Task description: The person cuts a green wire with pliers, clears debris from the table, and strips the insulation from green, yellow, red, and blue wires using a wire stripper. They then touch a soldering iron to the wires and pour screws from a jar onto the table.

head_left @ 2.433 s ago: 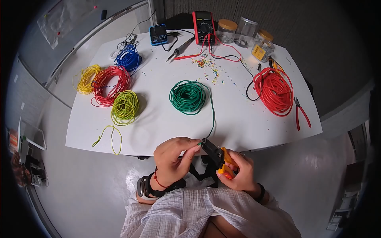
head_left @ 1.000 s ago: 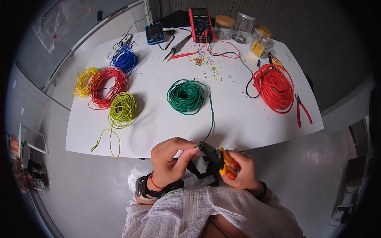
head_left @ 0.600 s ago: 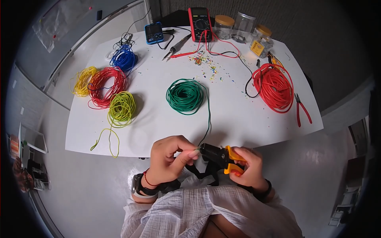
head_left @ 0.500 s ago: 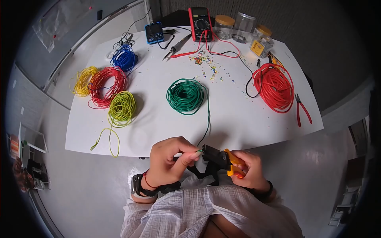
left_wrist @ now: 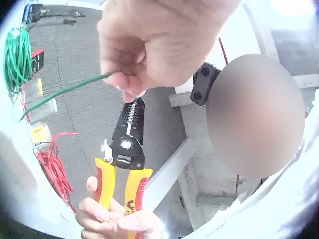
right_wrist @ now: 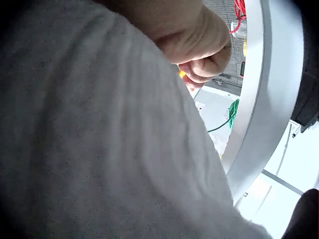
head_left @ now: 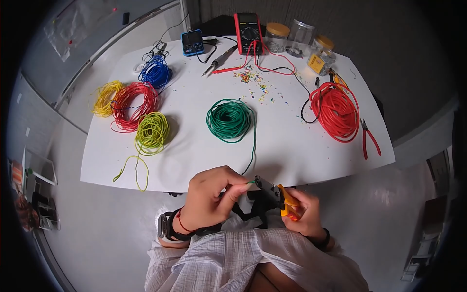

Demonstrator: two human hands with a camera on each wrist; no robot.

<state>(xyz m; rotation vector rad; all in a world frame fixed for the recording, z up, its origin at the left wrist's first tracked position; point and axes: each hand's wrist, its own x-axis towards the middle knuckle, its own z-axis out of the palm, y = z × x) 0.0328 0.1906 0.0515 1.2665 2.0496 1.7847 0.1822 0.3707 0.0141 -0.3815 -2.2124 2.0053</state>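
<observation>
In the head view, my left hand (head_left: 208, 198) pinches a green wire between thumb and forefinger. The wire (left_wrist: 65, 92) runs from the fingers back to a green coil (head_left: 214, 127) on the table. A short end of it sticks out toward the tip of the wire strippers (head_left: 270, 190), which have a black head and yellow-and-red handles. My right hand (head_left: 306, 214) grips those handles, which stand spread apart in the left wrist view. The strippers' tip is right by the left fingertips. Pale cloth hides most of the right wrist view.
Yellow, red, blue and lime wire coils lie at left on the white table (head_left: 185, 160). A thick red coil (head_left: 335, 114) and red-handled pliers (head_left: 370, 140) lie at right. Behind are a soldering iron (head_left: 221, 59), a multimeter (head_left: 249, 34), jars and scattered coloured bits.
Earlier the wire from the coil ran to the strippers' tip; now it runs to my left fingers. The strippers have shifted slightly right and turned, and the wire end shows between fingertips and tip.
</observation>
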